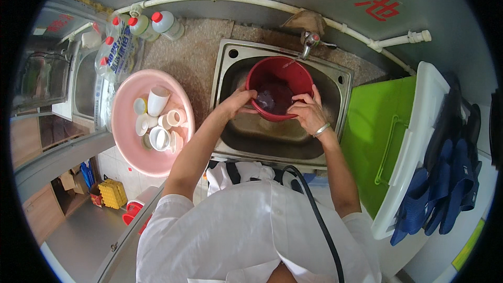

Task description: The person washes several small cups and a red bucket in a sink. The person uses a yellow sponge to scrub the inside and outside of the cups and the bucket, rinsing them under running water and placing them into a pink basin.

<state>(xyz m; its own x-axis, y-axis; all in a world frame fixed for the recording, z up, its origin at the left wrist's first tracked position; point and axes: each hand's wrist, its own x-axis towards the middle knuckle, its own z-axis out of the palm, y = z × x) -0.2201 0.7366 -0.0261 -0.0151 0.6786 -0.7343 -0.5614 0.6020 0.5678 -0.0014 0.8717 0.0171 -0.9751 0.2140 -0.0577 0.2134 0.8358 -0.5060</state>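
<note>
Over the steel sink (272,149) I hold a dark red bucket (257,71) under the tap (310,42). Water runs from the tap into it, and some water shows inside. My left hand (241,100) grips the bucket's rim on its near left side, fingers partly hidden. At the near right, my right hand (309,112) clasps the rim, with fingers over the edge. A bracelet (321,129) circles my right wrist. The bucket seems tilted a little toward me; its base is hidden.
Left of the sink stands a pink basin (121,136) holding several white cups (157,101). Bottles with red caps (167,25) stand behind it. To the right are a green board (374,141), a white crate (427,120) and blue slippers (443,183). A white pipe (251,0) runs along the wall.
</note>
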